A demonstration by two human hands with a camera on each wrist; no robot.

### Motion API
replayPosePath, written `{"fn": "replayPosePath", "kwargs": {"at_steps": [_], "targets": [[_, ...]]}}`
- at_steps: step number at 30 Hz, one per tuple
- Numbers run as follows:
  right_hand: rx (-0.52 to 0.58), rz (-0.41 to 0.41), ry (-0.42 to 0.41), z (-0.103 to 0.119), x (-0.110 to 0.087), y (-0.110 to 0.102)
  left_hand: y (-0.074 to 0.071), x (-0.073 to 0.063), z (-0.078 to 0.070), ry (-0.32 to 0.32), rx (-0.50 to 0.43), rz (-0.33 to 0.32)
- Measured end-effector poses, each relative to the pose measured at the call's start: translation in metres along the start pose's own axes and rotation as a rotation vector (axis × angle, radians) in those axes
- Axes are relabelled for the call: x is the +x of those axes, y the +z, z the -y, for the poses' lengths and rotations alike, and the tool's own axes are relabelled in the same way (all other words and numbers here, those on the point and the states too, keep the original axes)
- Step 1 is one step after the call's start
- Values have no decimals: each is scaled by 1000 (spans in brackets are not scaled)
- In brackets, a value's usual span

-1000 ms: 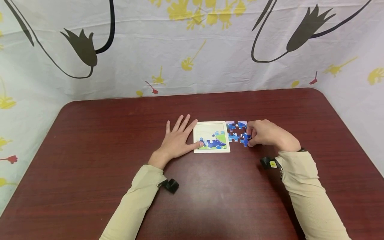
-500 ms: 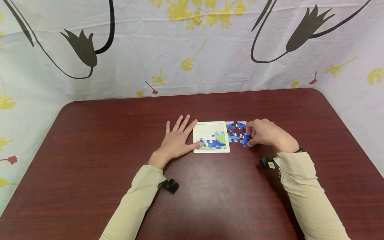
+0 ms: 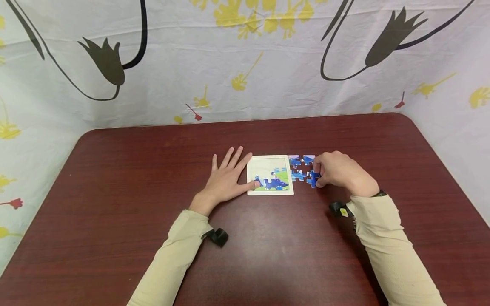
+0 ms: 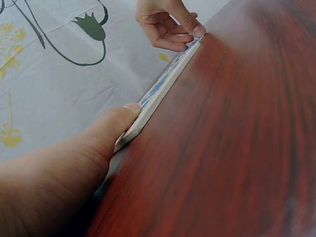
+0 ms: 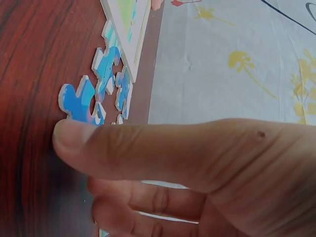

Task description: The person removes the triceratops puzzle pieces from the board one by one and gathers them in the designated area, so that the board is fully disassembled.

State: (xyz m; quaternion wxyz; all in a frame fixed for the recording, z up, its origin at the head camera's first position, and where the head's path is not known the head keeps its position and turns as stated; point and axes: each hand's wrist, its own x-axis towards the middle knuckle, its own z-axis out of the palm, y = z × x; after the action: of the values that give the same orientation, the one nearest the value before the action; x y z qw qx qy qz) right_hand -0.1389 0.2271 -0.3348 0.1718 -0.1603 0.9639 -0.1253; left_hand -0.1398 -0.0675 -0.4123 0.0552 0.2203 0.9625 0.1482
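A square pale puzzle tray [image 3: 268, 159] lies flat on the table, with joined dinosaur-picture pieces [image 3: 272, 183] along its lower and right part. My left hand [image 3: 223, 180] lies spread at its left edge, the thumb resting on the lower left corner. Right of the tray, loose blue puzzle pieces [image 3: 297, 175] lie in two rows. At the nearest right one, a blue puzzle piece [image 3: 312, 179], my right hand [image 3: 342, 170] pinches the edge with thumb and curled fingers. In the right wrist view the thumb covers part of that piece [image 5: 76, 101].
The dark red-brown wooden table [image 3: 245, 255] has rounded far corners. A white cloth [image 3: 160, 76] printed with flowers hangs behind it and at both sides. Black wrist cameras [image 3: 219, 237] sit on both sleeves.
My right wrist and forearm have shifted slightly left and toward me; the fingers stay at the same piece. The left hand and the tray have not moved.
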Motion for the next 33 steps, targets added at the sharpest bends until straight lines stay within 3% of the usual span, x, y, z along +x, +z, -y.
{"fn": "replayPosePath", "kwargs": {"at_steps": [12, 22, 33], "targets": [[2, 53, 62, 3, 0, 1, 1, 0, 1, -5, 14, 2], [22, 12, 34, 2, -3, -3, 1, 1, 0, 2, 9, -1], [39, 29, 17, 1, -2, -2, 0, 0, 0, -2, 0, 0]]}}
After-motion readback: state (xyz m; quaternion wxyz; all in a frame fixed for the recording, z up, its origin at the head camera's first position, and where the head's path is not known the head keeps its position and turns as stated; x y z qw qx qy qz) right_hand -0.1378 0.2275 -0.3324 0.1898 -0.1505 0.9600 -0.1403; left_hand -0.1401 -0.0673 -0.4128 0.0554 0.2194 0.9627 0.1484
